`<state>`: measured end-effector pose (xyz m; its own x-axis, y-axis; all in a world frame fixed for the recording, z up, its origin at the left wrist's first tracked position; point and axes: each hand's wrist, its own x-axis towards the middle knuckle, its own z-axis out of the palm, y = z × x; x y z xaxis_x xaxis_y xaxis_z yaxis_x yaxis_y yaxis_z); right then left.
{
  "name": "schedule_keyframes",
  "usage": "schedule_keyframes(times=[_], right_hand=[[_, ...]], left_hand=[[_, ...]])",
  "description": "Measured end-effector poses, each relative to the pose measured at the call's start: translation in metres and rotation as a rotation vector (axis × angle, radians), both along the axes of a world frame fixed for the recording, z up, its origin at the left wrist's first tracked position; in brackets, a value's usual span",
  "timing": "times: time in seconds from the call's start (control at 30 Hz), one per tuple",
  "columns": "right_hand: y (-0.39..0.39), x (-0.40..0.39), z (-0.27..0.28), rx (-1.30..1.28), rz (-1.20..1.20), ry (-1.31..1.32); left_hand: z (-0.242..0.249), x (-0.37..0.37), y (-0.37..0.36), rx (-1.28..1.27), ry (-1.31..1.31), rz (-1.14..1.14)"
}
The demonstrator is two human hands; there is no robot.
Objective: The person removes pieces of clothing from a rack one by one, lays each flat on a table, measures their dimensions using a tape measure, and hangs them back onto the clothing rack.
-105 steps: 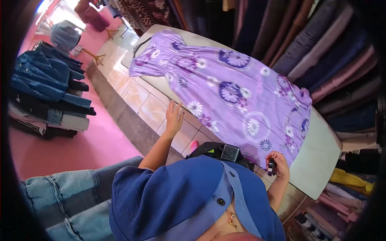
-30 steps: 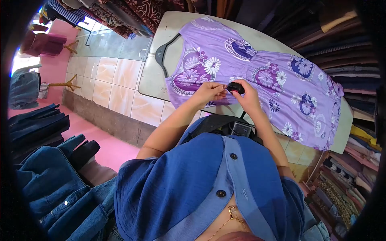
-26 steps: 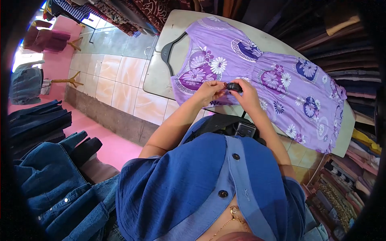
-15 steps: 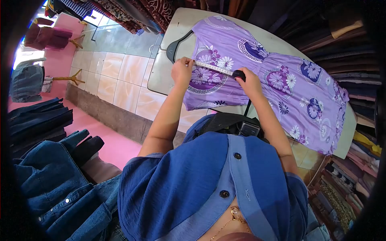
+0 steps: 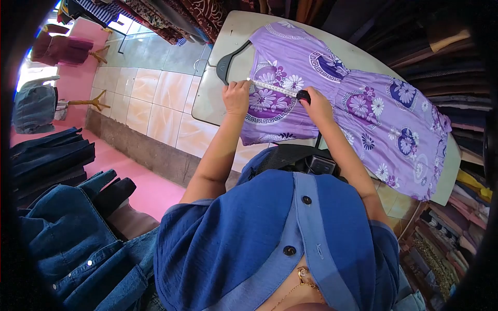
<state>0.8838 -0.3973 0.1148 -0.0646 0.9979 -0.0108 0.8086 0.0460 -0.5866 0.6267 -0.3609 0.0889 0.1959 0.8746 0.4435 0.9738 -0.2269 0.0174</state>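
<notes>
A purple floral dress (image 5: 358,103) lies spread on a pale table (image 5: 210,98), with a dark hanger (image 5: 224,65) at its neck end. My left hand (image 5: 236,97) is closed in a pinch at the free end of a white measuring tape (image 5: 275,88), beside the hanger and the dress's edge. The tape runs in a short stretch across the dress's upper part. At its other end my right hand (image 5: 317,105) is closed around the small black tape case (image 5: 303,96), above the dress.
Dark folded clothes (image 5: 446,103) fill shelves at the right. Patterned garments (image 5: 155,20) hang at the top left. Denim clothing (image 5: 78,233) lies at the lower left, near a pink wall (image 5: 150,199). Wooden hooks (image 5: 96,101) hold more clothes.
My right hand and the tape case have moved slightly left, and the stretch of tape between my hands looks a little shorter. My left hand has shifted slightly down.
</notes>
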Motion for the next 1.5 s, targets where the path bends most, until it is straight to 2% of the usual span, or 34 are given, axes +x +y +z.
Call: schedule_keyframes(times=[0.17, 0.23, 0.33, 0.47, 0.63, 0.97, 1.17, 1.37, 1.43, 1.5], right_hand=[[-0.002, -0.001, 0.001, 0.002, -0.008, 0.016], [-0.001, -0.001, 0.001, 0.008, -0.014, 0.011], [-0.001, 0.002, 0.006, -0.004, -0.008, 0.034], [-0.004, 0.011, 0.018, -0.055, -0.043, 0.027], [-0.017, 0.042, 0.027, -0.064, -0.106, 0.017], [-0.048, 0.108, 0.023, -0.072, -0.27, 0.068], [-0.062, 0.13, 0.031, -0.085, -0.346, 0.048], [-0.08, 0.158, 0.025, -0.041, -0.403, 0.007], [-0.084, 0.166, 0.022, -0.042, -0.416, 0.004], [-0.088, 0.174, 0.018, -0.02, -0.421, 0.012]], left_hand=[[0.022, 0.019, -0.028, -0.032, 0.109, -0.034], [0.029, 0.023, -0.036, -0.178, 0.113, -0.03], [0.024, 0.024, -0.038, -0.239, 0.102, -0.009], [0.021, 0.026, -0.037, -0.193, 0.133, -0.001], [0.015, 0.03, -0.035, -0.257, 0.302, -0.011], [0.012, 0.034, -0.042, -0.223, 0.321, -0.142], [0.015, 0.039, -0.042, -0.301, 0.305, -0.11], [0.02, 0.052, -0.041, -0.166, 0.264, -0.189], [0.018, 0.057, -0.039, -0.271, 0.258, -0.222], [0.016, 0.059, -0.039, -0.273, 0.276, -0.232]])
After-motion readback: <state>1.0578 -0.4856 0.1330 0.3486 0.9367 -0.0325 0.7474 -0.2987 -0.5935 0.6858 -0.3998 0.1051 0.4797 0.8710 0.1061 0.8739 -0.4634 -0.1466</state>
